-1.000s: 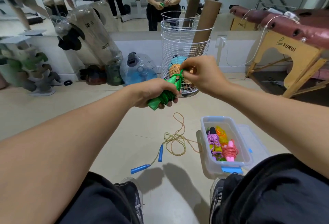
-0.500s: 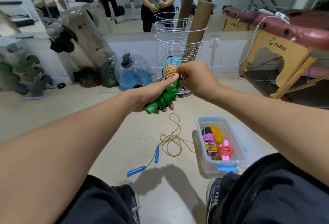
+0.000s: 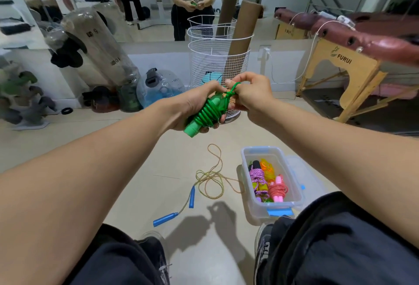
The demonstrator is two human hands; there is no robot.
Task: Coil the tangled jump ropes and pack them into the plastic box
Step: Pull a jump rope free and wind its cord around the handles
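Observation:
My left hand [image 3: 196,101] grips a green jump rope [image 3: 205,115], its cord wound in tight turns around the handles. My right hand [image 3: 250,93] pinches the last green loop of that cord just above the bundle. Below, on the floor, a yellowish rope with blue handles [image 3: 192,196] lies loose and tangled. To its right stands the clear plastic box [image 3: 292,185], holding coiled purple, orange and pink ropes.
A white wire basket [image 3: 217,58] with cardboard tubes stands behind my hands. Water jugs and bags sit at the left along the mirror wall. A wooden massage table [image 3: 353,69] fills the right. The box lid lies beside the box. My knees and shoes are below.
My right hand has pulled the end loop of the green cord up and out from the bundle. Both hands have shifted slightly upward.

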